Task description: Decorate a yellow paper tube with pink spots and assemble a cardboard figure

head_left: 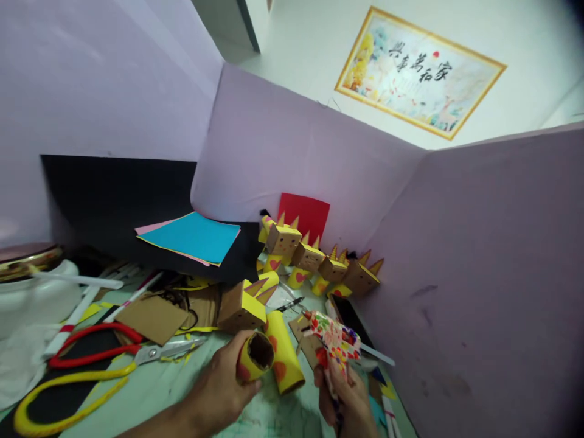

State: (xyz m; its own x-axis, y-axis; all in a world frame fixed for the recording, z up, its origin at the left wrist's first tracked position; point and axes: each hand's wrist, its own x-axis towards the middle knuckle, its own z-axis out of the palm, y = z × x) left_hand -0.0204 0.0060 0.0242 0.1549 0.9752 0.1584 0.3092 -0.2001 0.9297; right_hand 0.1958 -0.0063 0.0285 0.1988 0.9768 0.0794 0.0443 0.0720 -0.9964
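— Left hand (223, 383)? 
— Closed round a yellow tube (255, 359), open end facing up, dark and hollow inside; nothing visible in it.

— Right hand (344, 395)? 
— Wrapped round a floral glue gun (333, 340), nozzle aimed left-up, just right of the tube, not touching it.

— Between the hands? 
— A second tube (285, 359) with red hearts, lying on the tabletop (155, 389), touching the held one.

— Room to move? 
— Tight to the right: purple wall (479, 292) close beside the right hand. Ahead, a box head (241, 307) just beyond the left hand, then a row of box figures (319, 261) against the back wall. Some bare tabletop below the left wrist.

— Left of the left hand? 
— Scissors (123, 353) with red and yellow handles, cardboard (152, 316), then a white pot (31, 292) at the far edge; contents hidden. Paper stack (191, 237) well beyond.
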